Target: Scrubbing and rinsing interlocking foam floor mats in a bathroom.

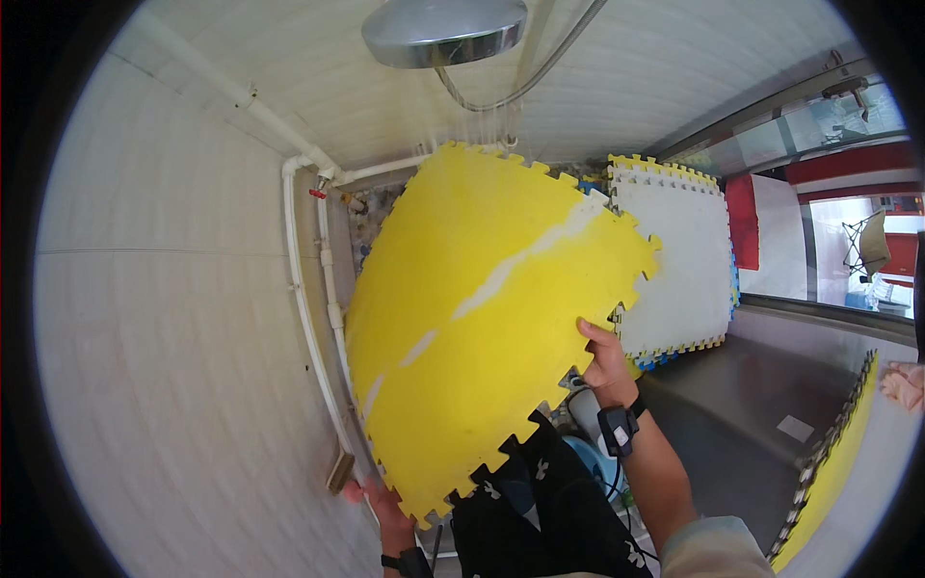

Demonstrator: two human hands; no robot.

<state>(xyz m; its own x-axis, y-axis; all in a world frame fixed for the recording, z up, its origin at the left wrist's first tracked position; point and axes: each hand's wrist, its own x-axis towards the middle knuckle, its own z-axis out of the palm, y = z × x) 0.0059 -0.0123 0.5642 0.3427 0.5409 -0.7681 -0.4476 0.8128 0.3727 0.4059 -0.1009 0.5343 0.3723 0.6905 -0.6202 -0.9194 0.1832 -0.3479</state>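
A large yellow interlocking foam mat (491, 289) with toothed edges and white streaks across it stands tilted in front of me. My right hand (608, 365) grips its right edge, thumb on the yellow face. At the mat's lower left corner is my left hand (386, 506), touching or very near the edge. Just beyond its fingertips is a brush (340, 471) against the wall side; whether the hand holds it is unclear. Thin streams of water fall from a chrome shower head (444, 32) towards the mat's top edge.
Stacked foam mats (672, 260), a pale one uppermost, stand at the right. White pipes (293, 238) with a red-handled valve (316, 193) run along the left wall. A light-blue basin (589, 455) sits beside my legs. Another yellow mat (831, 469) leans at far right, below a window frame (831, 312).
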